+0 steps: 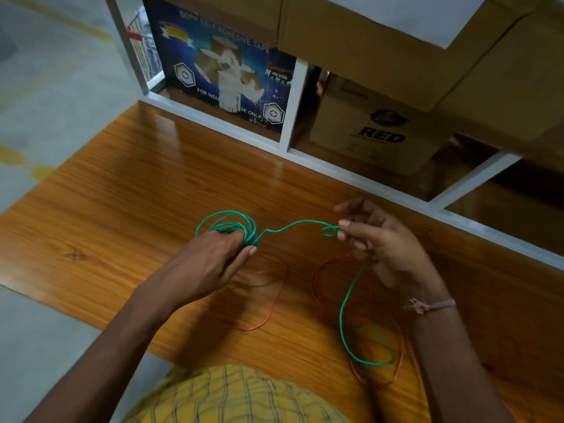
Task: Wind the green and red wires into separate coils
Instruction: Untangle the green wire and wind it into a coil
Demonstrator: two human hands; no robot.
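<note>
A person in a yellow checked shirt (232,395) works over a wooden table (122,215), seen from a head-worn camera looking down. At left, grey floor (45,96) with yellow markings borders the table. The left hand (210,261) hovers just above the tabletop, its fingers curled through a bundle of green loops, the coil (227,225), with the thumb pressed against the strands at the bundle's right side. From there the green wire (293,225) runs rightward in a shallow arc, forms a tiny loop, and meets the right hand (381,242), whose thumb and forefinger pinch it while the other fingers stay loosely bent. Below that hand the same wire drops toward the person, curving into a wide loose loop that lies on the table near the right forearm. The red wire (274,300) lies slack on the wood beneath and between both hands, in open loops, one under the left wrist and a larger one partly overlapped by the green loop at right. A thread bracelet (430,306) circles the right wrist. Beyond the table's far edge, a white shelf frame (290,111) holds a blue tape carton (225,68) and a brown box (375,132) printed "RED".
</note>
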